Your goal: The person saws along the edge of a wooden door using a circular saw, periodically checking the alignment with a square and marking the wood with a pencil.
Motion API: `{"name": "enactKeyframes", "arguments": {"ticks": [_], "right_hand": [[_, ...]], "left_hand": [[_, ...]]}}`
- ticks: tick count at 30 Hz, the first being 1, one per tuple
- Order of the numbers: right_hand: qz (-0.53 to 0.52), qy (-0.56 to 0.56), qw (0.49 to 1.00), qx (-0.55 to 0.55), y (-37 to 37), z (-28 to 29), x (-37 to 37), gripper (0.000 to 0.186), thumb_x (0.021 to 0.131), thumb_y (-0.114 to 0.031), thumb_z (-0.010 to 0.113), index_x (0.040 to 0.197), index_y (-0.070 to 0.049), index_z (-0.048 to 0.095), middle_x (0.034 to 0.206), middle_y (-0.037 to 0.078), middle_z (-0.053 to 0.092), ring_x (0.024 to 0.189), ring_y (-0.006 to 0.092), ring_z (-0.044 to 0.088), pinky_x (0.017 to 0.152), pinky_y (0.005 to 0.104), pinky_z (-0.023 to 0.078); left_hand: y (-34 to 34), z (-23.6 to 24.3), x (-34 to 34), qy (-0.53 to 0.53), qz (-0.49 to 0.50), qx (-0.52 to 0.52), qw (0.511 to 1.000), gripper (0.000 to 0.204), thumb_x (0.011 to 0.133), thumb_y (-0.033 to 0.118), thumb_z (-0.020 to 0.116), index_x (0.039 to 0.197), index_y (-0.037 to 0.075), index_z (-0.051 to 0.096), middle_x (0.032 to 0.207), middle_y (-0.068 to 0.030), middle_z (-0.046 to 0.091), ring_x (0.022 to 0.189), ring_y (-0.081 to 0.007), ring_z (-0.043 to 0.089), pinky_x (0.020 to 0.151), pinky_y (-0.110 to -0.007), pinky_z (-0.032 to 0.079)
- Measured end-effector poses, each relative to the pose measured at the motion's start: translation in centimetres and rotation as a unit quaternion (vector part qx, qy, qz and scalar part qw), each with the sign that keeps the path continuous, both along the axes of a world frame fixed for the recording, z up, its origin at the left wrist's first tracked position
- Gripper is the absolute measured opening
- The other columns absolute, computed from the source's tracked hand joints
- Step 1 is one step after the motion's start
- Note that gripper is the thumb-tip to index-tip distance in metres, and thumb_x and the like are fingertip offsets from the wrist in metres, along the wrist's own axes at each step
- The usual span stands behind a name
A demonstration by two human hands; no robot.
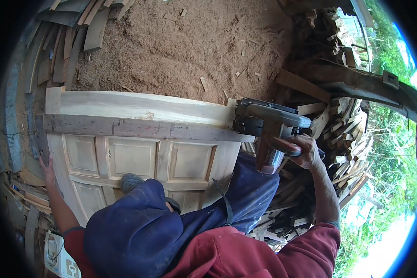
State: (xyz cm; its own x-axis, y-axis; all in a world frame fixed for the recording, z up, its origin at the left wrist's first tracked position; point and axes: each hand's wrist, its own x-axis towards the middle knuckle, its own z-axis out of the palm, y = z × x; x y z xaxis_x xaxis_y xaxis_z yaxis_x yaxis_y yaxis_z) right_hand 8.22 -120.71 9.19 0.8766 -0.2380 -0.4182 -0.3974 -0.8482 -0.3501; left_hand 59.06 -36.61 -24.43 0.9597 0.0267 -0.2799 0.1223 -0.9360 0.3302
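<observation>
My right hand (306, 150) is wrapped round the rear handle of a portable circular saw (271, 125). The saw is at the right end of a pale wooden panel door (190, 160), by its far corner. Across the door lies a long, dark straight board (125, 126), its right end reaching the saw. The saw's blade cannot be seen. At the door's left edge, below the board's left end, my left hand (47, 169) rests with its visible fingers stretched out, holding nothing that shows. My knee and a grey shoe (131, 181) are over the door's panels.
Sawdust with wood chips (185, 55) covers the ground beyond the door. Loose planks (62, 51) lie at the far left. Stacked offcuts (347, 143) and a thick dark beam (347, 76) stand on the right. A white plastic container (60, 257) is at the lower left.
</observation>
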Motion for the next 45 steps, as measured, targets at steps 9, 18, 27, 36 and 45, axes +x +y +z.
{"name": "enactKeyframes", "arguments": {"ticks": [9,18,27,36,45], "right_hand": [[-0.048,0.027,0.998,0.015,-2.1,-1.8,-2.5,0.042,0.067,-0.012,0.081,0.107,-0.01,0.07,0.09,0.009,0.069,0.088,0.0319,0.066,0.09,0.0431,0.048],[-0.009,0.049,0.999,0.015,-3.2,-2.0,-3.5,0.043,0.066,-0.01,0.081,0.108,-0.01,0.069,0.089,0.008,0.068,0.09,0.0304,0.066,0.093,0.0428,0.045],[-0.05,0.145,0.986,0.061,-4.3,-2.9,-2.5,0.052,0.069,-0.006,0.078,0.119,-0.011,0.066,0.106,0.013,0.069,0.103,0.0354,0.065,0.091,0.0446,0.052],[-0.019,0.132,0.991,0.034,-5.3,-2.8,-2.6,0.047,0.069,-0.005,0.075,0.115,-0.01,0.067,0.108,0.011,0.069,0.108,0.0341,0.064,0.098,0.045,0.049],[-0.014,0.101,0.993,0.063,-5.7,-4.2,-2.8,0.049,0.065,-0.003,0.076,0.113,-0.011,0.067,0.111,0.01,0.067,0.113,0.0319,0.062,0.104,0.0447,0.046]], "left_hand": [[-0.3,0.3,-0.7,0.081,0.044,0.019,0.996,0.095,0.091,0.053,0.067,0.159,0.003,0.022,0.163,-0.0186,0.028,0.149,-0.0319,0.029,0.121,-0.042,0.024],[0.8,0.2,0.4,0.068,0.004,0.038,0.997,0.095,0.092,0.058,0.064,0.16,0.006,0.022,0.162,-0.0189,0.029,0.146,-0.0338,0.034,0.119,-0.043,0.028],[1.8,-0.6,1.4,0.076,0.006,0.06,0.995,0.095,0.091,0.059,0.064,0.159,0.006,0.023,0.16,-0.0203,0.033,0.143,-0.0354,0.039,0.117,-0.041,0.031],[-46.0,13.0,1.9,0.081,-0.465,-0.09,0.877,0.062,0.092,0.008,0.057,0.152,0.01,0.04,0.149,-0.0191,0.047,0.136,-0.0351,0.047,0.113,-0.043,0.04],[-78.1,3.5,-22.4,0.297,-0.699,-0.225,0.61,0.046,0.102,0.016,0.05,0.148,0.017,0.048,0.15,-0.0148,0.05,0.135,-0.0312,0.051,0.114,-0.041,0.041]]}}
